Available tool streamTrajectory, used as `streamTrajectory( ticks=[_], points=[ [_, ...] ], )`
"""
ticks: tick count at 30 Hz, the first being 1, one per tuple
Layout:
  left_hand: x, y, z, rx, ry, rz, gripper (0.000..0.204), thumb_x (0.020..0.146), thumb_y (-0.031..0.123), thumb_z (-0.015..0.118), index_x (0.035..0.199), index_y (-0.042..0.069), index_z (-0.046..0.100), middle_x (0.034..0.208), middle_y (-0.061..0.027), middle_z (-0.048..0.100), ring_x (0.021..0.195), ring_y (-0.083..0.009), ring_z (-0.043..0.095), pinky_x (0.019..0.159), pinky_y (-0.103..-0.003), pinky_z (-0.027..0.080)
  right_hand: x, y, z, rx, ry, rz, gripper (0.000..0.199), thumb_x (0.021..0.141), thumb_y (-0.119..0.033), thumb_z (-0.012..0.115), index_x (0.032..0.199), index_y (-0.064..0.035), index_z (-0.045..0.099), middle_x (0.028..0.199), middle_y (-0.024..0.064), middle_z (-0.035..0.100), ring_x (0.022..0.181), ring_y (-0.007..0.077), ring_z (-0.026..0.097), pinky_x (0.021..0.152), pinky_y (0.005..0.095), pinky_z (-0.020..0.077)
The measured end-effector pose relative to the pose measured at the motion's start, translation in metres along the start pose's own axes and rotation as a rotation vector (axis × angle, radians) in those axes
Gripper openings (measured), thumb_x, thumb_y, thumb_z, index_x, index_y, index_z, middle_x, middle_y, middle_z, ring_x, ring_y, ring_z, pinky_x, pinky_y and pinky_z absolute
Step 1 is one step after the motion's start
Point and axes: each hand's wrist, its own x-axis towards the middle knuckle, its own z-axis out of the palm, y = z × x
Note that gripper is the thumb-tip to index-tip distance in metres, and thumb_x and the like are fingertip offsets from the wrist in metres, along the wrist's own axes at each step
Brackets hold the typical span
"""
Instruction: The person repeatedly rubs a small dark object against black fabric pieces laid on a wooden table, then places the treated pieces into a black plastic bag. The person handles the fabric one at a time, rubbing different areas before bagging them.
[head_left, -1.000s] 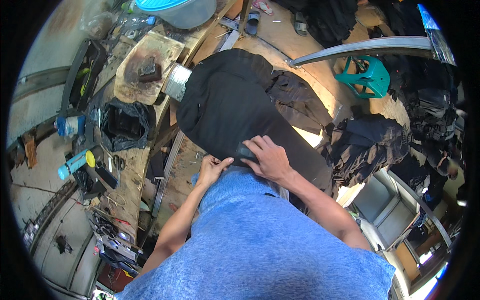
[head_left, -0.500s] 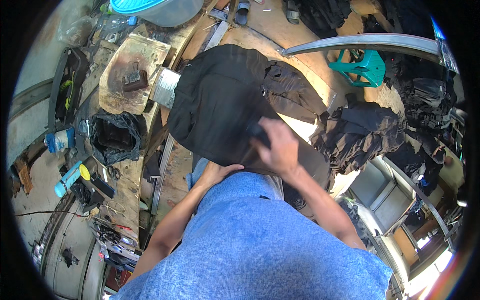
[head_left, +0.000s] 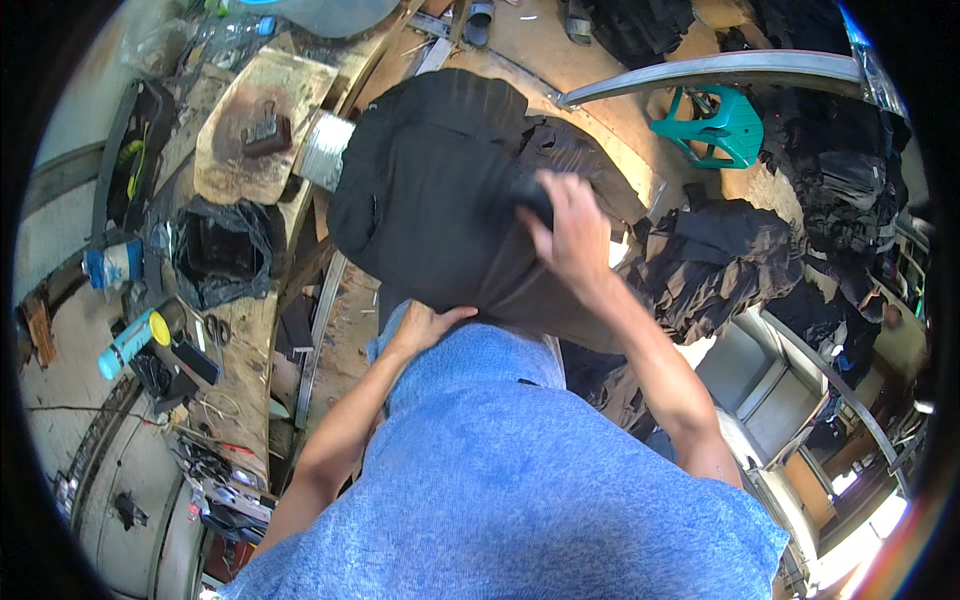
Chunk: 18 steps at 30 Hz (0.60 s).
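Note:
A black garment [head_left: 430, 190] lies spread out in front of me, rounded at its far end. My left hand [head_left: 425, 328] grips its near edge, the thumb on top and the other fingers hidden beneath the cloth. Farther out and to the right, my right hand [head_left: 580, 235] is curled around a small dark rounded object [head_left: 533, 197], pressed to or just above the cloth. Motion blur and the dark colour hide what kind of object it is. A sleeve-like piece of dark cloth [head_left: 575, 165] extends beyond it on the right.
At left, a wooden workbench [head_left: 245, 400] carries a stained board [head_left: 230, 170], a black-bagged container [head_left: 220, 250], scissors [head_left: 217, 330] and a light blue bottle [head_left: 130, 345]. A curved metal rail [head_left: 720, 75], green stool [head_left: 715, 125] and piled dark garments [head_left: 720, 255] are at right.
My right hand has slid away from me and slightly right over the cloth with the dark object. My left hand keeps its hold on the near edge. The whole view has shifted slightly.

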Motion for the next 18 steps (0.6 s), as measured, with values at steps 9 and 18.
streamTrajectory(
  ticks=[9, 18],
  points=[
    [-0.004, 0.020, 0.039, -0.149, -0.140, -0.031, 0.062, 0.091, 0.037, 0.096, 0.131, -0.006, 0.074, 0.127, -0.0170, 0.079, 0.119, -0.0279, 0.073, 0.105, -0.044, 0.057, -0.080, -0.009, -0.020, 0.000, -0.361, -0.158, 0.060, 0.091, -0.031, 0.086, 0.143, -0.0080, 0.065, 0.127, 0.0101, 0.067, 0.115, 0.0331, 0.066, 0.086, 0.0443, 0.0636],
    [-0.022, 0.005, 0.067, -0.120, -0.146, -0.116, 0.038, 0.097, 0.036, 0.091, 0.101, -0.001, 0.086, 0.098, -0.0096, 0.085, 0.088, -0.0176, 0.077, 0.082, -0.039, 0.060, -0.067, 0.042, -0.018, -0.104, -0.182, -0.144, 0.057, 0.090, -0.021, 0.086, 0.142, -0.0084, 0.066, 0.132, 0.0103, 0.069, 0.116, 0.0347, 0.064, 0.093, 0.0459, 0.0616]
  ],
)
